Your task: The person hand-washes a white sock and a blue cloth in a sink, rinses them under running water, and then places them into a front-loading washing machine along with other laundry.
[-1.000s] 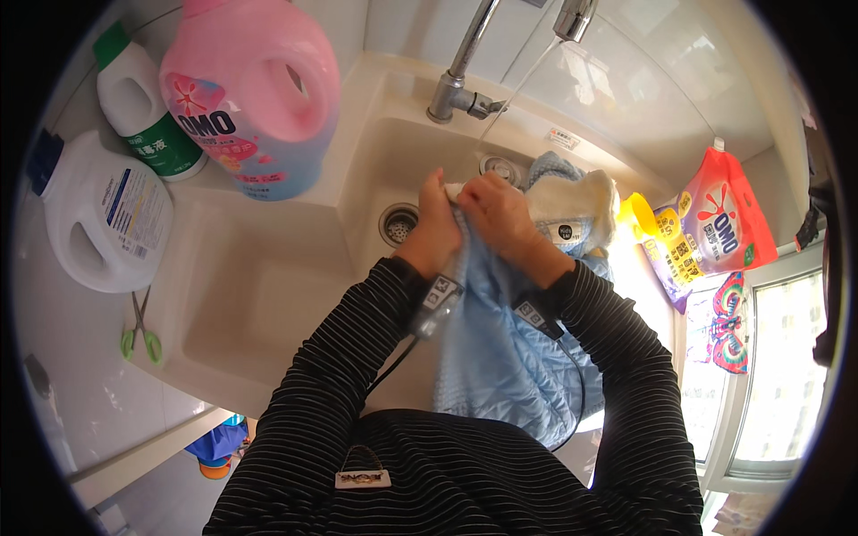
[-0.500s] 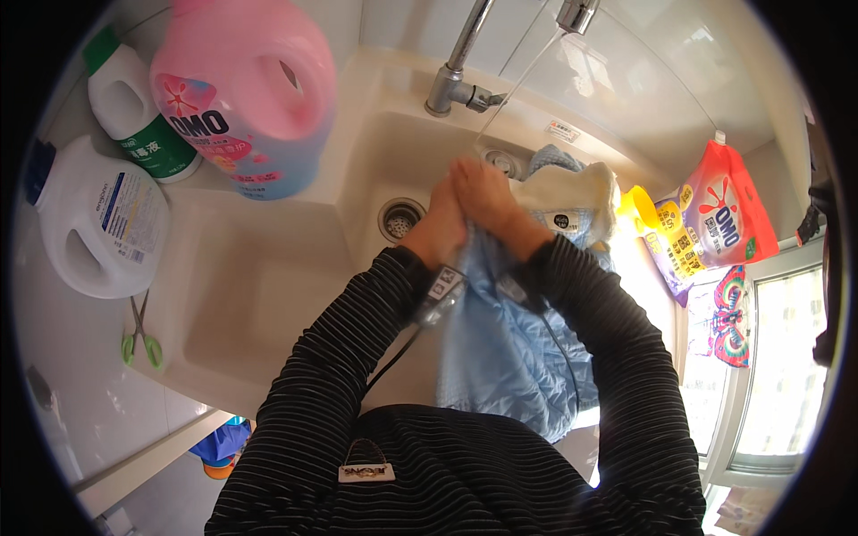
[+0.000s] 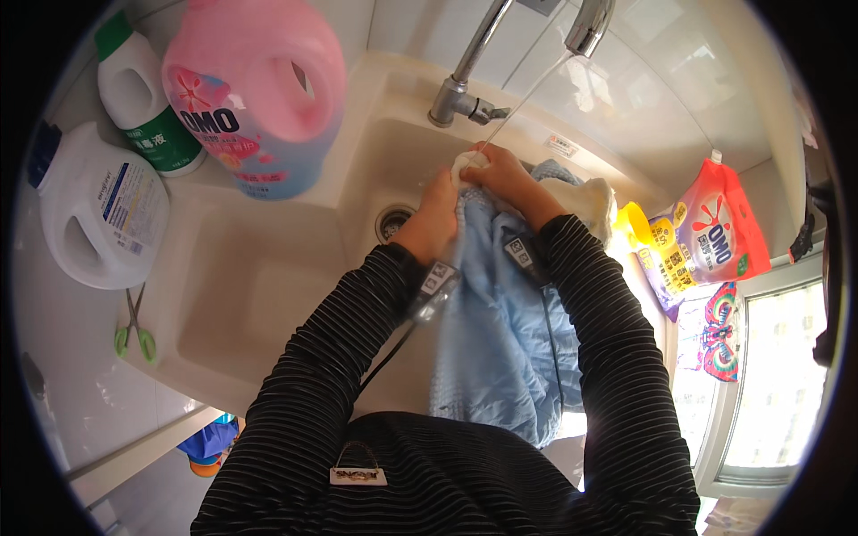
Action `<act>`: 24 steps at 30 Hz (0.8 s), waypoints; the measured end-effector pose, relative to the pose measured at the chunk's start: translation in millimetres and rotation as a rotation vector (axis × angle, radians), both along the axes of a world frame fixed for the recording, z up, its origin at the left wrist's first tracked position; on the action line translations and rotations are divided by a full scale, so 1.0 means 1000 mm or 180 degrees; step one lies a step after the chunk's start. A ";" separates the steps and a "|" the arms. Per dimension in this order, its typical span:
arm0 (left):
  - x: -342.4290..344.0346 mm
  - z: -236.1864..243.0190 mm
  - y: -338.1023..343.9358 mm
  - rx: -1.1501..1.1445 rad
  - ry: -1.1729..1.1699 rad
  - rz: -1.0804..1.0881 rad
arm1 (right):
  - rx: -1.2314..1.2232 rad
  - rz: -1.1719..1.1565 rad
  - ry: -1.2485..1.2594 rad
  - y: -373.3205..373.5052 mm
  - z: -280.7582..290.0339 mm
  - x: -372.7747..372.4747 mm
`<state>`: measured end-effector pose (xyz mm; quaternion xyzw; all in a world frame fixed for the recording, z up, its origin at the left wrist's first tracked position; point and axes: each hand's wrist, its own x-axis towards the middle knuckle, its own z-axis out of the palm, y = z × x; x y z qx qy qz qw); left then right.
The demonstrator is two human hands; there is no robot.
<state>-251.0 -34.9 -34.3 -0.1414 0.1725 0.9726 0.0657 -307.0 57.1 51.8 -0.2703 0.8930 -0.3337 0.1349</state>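
Both hands are up under the tap: the left hand is closed around a bunched fold of the soft light-blue fabric garment, and the right hand pinches its pale top edge right beside it, knuckles nearly touching. A thin stream from the curved chrome faucet falls onto the cloth just above the fingers. The garment hangs from both hands, draped down between the forearms over the front wall of the cream-coloured sink. It looks limp and floppy, likely heavier where soaked and a bit slick, so gathering a thick wad of it, as both hands do, seems the safest hold; a loose edge would probably slip. Behind the right hand lies a cream fluffy cloth. Off to the left hand's far side stand a big pink detergent jug, a white bottle with a green cap and a white jug, with green-handled scissors nearer the body. A red detergent pouch sits well beyond the right hand.
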 end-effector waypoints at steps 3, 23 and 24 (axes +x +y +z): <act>0.004 -0.007 -0.008 -0.0244 0.0404 0.0256 | -0.0486 0.0208 0.0192 0.000 0.005 0.024; -0.017 0.005 -0.003 0.0035 -0.0196 -0.0154 | -0.0247 -0.0863 0.0759 -0.017 0.007 0.015; -0.018 0.004 -0.006 0.0268 -0.0160 -0.0213 | -0.0462 -0.0890 0.0145 -0.015 0.007 0.014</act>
